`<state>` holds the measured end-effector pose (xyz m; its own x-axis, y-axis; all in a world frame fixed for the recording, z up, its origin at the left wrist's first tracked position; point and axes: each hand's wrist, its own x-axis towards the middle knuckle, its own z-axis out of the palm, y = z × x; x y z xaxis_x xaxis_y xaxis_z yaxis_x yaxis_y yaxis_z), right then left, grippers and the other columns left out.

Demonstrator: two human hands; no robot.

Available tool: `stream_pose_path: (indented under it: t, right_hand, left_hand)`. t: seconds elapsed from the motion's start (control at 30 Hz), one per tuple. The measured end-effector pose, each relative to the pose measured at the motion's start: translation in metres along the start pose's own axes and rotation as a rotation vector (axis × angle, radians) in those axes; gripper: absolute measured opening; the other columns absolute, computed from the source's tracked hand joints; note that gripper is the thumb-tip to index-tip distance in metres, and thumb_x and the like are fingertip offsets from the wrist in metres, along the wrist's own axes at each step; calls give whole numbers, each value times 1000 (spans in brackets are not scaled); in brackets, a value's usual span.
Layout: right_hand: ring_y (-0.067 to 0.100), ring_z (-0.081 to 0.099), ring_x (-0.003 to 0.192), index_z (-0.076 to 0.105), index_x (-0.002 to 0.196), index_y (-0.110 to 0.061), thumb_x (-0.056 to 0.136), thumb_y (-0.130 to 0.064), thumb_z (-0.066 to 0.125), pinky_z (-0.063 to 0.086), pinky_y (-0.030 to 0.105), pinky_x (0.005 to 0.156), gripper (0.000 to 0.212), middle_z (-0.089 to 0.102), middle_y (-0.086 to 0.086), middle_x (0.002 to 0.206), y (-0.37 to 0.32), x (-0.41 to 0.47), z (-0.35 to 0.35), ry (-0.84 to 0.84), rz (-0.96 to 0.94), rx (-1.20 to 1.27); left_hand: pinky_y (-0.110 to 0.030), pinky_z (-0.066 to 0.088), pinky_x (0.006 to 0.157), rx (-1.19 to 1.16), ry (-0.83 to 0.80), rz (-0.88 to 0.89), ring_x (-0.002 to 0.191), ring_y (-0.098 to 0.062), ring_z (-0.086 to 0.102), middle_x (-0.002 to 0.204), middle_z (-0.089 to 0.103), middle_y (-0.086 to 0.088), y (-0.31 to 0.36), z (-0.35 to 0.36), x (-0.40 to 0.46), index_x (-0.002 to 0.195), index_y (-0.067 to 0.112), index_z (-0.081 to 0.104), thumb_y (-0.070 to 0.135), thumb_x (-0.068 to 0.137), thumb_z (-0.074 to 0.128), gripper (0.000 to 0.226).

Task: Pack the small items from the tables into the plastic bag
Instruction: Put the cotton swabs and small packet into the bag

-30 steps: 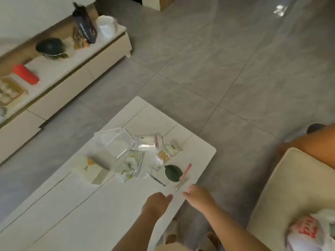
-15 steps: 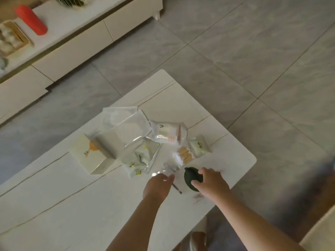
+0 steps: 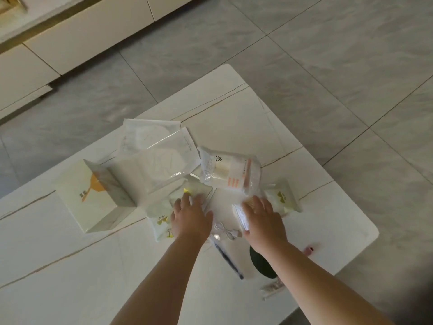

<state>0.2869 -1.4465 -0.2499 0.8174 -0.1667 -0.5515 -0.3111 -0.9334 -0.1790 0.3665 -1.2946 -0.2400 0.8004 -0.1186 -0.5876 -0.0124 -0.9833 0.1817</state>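
Note:
Small items lie together on the white table (image 3: 70, 277). My left hand (image 3: 190, 218) rests flat on a small clear packet (image 3: 195, 190) with a yellow spot. My right hand (image 3: 263, 219) lies with its fingers stretched over a small white-edged packet (image 3: 240, 214). Beyond the hands are flat clear plastic bags (image 3: 159, 156) and a packet with orange print (image 3: 230, 172). Yellow-green sachets lie at the right (image 3: 284, 199) and by my left wrist (image 3: 160, 221). Near my forearms are a white cable (image 3: 225, 231), a dark pen (image 3: 230, 262) and a dark green round object (image 3: 260, 263).
A cream box (image 3: 93, 193) with an orange mark stands left of the pile. A small pink item (image 3: 309, 249) and a pale wrapper (image 3: 271, 289) lie near the table's right edge. Grey tiled floor (image 3: 328, 66) surrounds the table, with a low white cabinet (image 3: 70, 36) at the far left.
The view has tilted down and closer to the table. Both hands have moved forward: the right from the dark green object onto the small packet, the left onto the clear packet.

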Motion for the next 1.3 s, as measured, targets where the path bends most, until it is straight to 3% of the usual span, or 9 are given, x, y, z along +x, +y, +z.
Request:
stream_pose_path:
  t: [0.07, 0.2, 0.43, 0.6, 0.73, 0.83, 0.97, 1.13, 1.3]
  right_hand:
    - [30, 8, 145, 20, 144, -27, 88, -30, 61, 30, 44, 111, 70, 10, 7, 156, -1, 6, 10, -20, -9, -23]
    - [31, 15, 142, 20, 144, -24, 84, -28, 65, 30, 43, 109, 76, 25, 6, 150, -1, 11, 20, 73, -5, -80]
    - [29, 23, 139, 33, 139, -22, 79, -25, 69, 33, 41, 105, 69, 36, 3, 143, 1, 17, 26, 132, 14, -39]
    - [27, 16, 143, 34, 137, -23, 82, -30, 67, 30, 37, 110, 65, 24, 11, 150, 5, 19, 25, 131, 29, 38]
    - [29, 10, 145, 25, 142, -21, 85, -27, 63, 23, 38, 115, 69, 17, 14, 154, 5, 17, 26, 108, 20, 65]
    - [27, 23, 140, 34, 134, -16, 84, -24, 61, 28, 35, 116, 57, 32, 12, 146, 4, 14, 23, 158, 5, 115]
    - [19, 49, 108, 43, 120, -15, 83, -21, 53, 52, 31, 87, 39, 53, 4, 115, 3, 7, 9, 150, 5, 257]
    - [12, 56, 76, 45, 126, -15, 86, -19, 49, 49, 25, 61, 40, 64, 1, 99, 1, -15, -14, 163, 61, 469]
    - [13, 62, 77, 51, 118, -17, 89, -31, 59, 55, 25, 70, 34, 64, -1, 94, 14, -58, -47, 241, 119, 669]
  left_hand:
    - [-42, 22, 117, 52, 33, 26, 144, -27, 9, 157, 9, -2, 0, 5, 11, 145, 29, 24, 40, 94, 45, 57]
    - [-41, 24, 115, 52, 67, -6, 144, -29, 10, 157, 3, -4, -5, 11, 26, 144, 28, 21, 32, 93, 51, 59]
    - [-35, 35, 99, 74, 213, -100, 123, -28, 39, 131, 43, -7, -9, 21, 33, 133, 19, 31, 25, 87, 61, 55]
    - [-36, 38, 102, -16, 197, -95, 118, -30, 43, 129, 36, -13, -9, 25, 32, 143, 16, 17, 29, 83, 66, 78]
    - [-38, 34, 101, 97, 208, -132, 121, -29, 41, 135, 38, -12, -7, 28, 31, 149, 19, -1, 41, 82, 65, 97]
    - [-39, 33, 100, 84, 198, -157, 119, -28, 45, 127, 54, -7, -6, 30, 27, 149, 19, -3, 43, 83, 63, 97]
    - [-45, 47, 92, -178, 138, -146, 112, -29, 56, 125, 55, -9, -2, 24, 12, 149, 21, -3, 27, 85, 64, 92]
    - [-34, 50, 67, -431, 103, -72, 99, -25, 61, 124, 57, -8, 13, 8, -15, 149, 26, 0, 20, 86, 63, 89]
    - [-24, 51, 58, -619, 3, 2, 84, -15, 60, 119, 61, -5, 44, -15, -48, 149, 28, 6, 19, 87, 64, 86]
